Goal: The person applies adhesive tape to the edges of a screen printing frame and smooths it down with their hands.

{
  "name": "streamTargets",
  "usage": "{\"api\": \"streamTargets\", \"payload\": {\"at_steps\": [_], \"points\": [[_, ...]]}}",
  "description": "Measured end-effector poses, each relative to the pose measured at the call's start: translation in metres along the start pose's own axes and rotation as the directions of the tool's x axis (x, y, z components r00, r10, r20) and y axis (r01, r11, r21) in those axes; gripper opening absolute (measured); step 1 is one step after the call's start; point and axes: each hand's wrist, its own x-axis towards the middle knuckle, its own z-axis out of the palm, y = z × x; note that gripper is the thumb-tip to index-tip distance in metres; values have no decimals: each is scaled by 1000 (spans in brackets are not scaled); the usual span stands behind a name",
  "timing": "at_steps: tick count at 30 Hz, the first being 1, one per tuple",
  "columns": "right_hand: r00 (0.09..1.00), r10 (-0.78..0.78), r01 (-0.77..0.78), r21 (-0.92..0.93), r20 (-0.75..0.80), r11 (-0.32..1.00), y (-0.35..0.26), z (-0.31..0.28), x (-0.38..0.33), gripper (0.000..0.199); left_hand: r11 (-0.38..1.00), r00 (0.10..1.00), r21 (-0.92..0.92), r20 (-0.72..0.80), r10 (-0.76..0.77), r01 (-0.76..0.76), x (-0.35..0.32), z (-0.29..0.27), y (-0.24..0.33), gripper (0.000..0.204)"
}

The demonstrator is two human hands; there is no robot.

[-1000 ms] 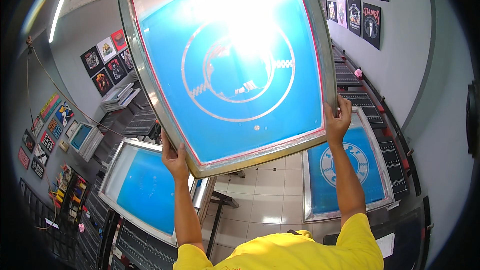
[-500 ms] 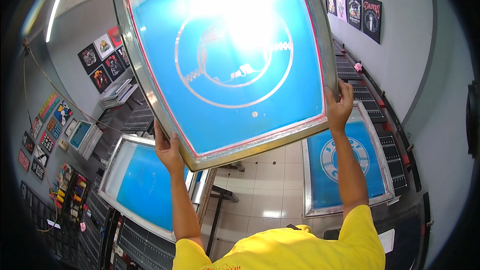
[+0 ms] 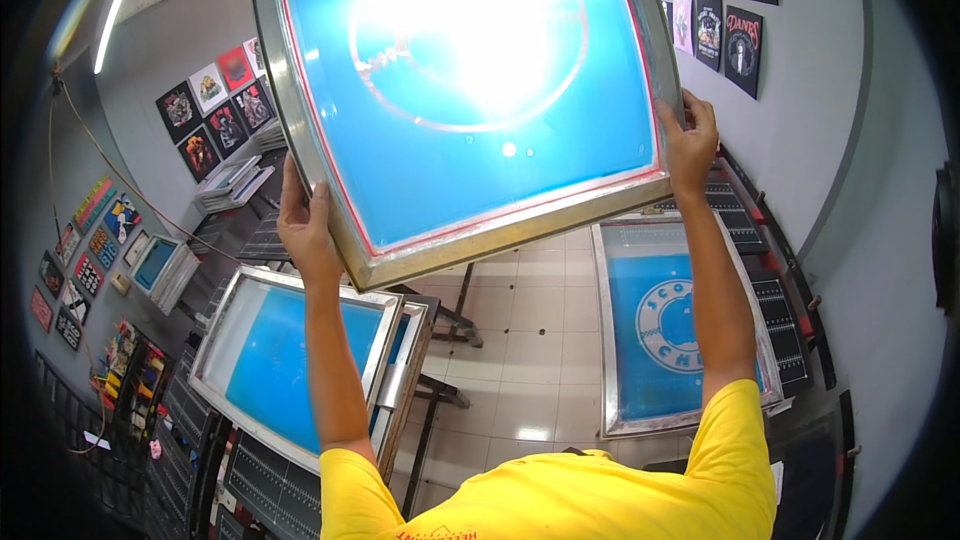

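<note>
Raised high in front of me is a large screen printing frame (image 3: 500,190), with blue mesh, red-taped inner edges and a metal rim. A ring-shaped design shows pale in the mesh, and bright light glares through its upper middle. My left hand (image 3: 308,215) grips the rim at the lower left corner, thumb on the near side. At the lower right side my right hand (image 3: 688,145) is closed round the rim. The top of the frame runs out of view.
A second blue screen (image 3: 290,370) lies on the left bench, another blue screen (image 3: 640,340) on the right one. Dark printing boards (image 3: 785,330) line the right wall. Pale floor tiles (image 3: 540,340) run between the benches. A stack of screens (image 3: 165,275) stands far left.
Both hands have lifted the screen printing frame higher and slightly to the right. Its design has moved up into the glare, and more floor shows below it.
</note>
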Motion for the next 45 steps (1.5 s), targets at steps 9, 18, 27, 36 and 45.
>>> {"api": "streamTargets", "payload": {"at_steps": [9, 18, 27, 36, 45], "points": [[1000, -25, 25, -69, 10, 997, -2, 1, 47, 43, 994, 1000, -106, 11, 18, -17, 34, 16, 14, 56], [998, 49, -49, 21, -33, 999, 0, -5, 65, 46, 992, 996, -90, 11, 91, -89, 46, 29, 29, 55], [998, 20, -19, 24, -61, 1000, -3, -14, 82, 48, 991, 995, -91, 5, 102, -102, 55, 41, 44, 53], [996, 51, -45, 77, -72, 996, -8, -16, 99, 51, 986, 992, -112, 18, 127, -124, 70, 41, 51, 55], [995, 96, -97, -6, -32, 995, -24, -23, 97, 52, 989, 992, -77, -3, 128, -128, 69, 41, 53, 56]]}}
